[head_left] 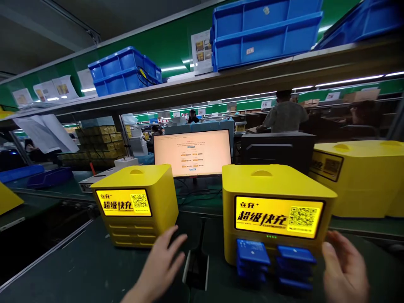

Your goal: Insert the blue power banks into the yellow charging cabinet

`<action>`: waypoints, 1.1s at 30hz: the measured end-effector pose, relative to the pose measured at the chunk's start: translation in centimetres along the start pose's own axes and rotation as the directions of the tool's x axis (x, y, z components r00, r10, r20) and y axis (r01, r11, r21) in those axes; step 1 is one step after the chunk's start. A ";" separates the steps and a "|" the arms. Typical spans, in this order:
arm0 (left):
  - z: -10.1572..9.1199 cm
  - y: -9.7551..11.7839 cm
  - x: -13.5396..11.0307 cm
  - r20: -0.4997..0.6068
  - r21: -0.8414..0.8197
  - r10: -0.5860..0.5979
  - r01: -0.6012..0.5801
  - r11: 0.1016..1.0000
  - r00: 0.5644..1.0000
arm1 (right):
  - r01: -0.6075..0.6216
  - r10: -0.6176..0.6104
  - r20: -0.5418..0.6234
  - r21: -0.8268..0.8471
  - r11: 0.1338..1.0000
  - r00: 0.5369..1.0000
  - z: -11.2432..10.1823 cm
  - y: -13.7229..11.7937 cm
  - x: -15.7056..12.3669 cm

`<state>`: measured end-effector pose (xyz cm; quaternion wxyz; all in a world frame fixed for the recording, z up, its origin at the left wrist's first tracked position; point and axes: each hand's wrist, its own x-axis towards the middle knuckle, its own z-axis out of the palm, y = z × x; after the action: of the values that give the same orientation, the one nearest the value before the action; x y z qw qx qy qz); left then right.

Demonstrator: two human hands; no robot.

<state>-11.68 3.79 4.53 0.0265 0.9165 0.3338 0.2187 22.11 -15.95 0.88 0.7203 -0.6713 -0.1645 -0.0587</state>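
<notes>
Two yellow charging cabinets stand before me, each with a lit screen showing a QR code. Blue power banks point(252, 252) stick out in two stacks from the front slots of the right cabinet point(246, 179), below a row of small green lights. Beside that cabinet's right side is my right hand point(345, 267), thumb apart from the curved fingers, holding nothing visible; whether it touches the cabinet I cannot tell. My left hand point(164, 265) is open with spread fingers, in front of the left cabinet's point(167, 198) lower right corner. No power banks show in the left cabinet's slots.
Behind the cabinets stands a lit monitor point(192, 153) with cables below it. More yellow cabinets point(362, 181) are at the right. Blue bins point(268, 38) rest on the overhead shelf point(189, 86). A dark gap point(196, 269) lies in the bench between the cabinets. Other people are farther back.
</notes>
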 end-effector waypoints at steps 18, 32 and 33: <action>12.1 8.8 1.9 0.101 -0.842 -0.327 0.256 0.474 0.940 | -0.260 0.213 0.529 0.015 0.965 0.822 0.7 4.3 -0.3; 12.9 10.3 3.1 0.096 -0.900 -0.463 0.276 0.339 0.881 | -0.044 0.098 0.607 -0.103 0.994 0.789 -0.3 6.4 -0.6; 12.9 10.0 3.0 0.091 -0.898 -0.450 0.269 0.349 0.888 | -0.021 0.078 0.639 -0.097 0.995 0.765 -0.3 6.8 -0.6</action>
<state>1.79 -0.88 -3.99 0.5237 0.6423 0.3614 0.4273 23.65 -15.75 -5.75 0.5931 -0.6846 -0.3804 0.1865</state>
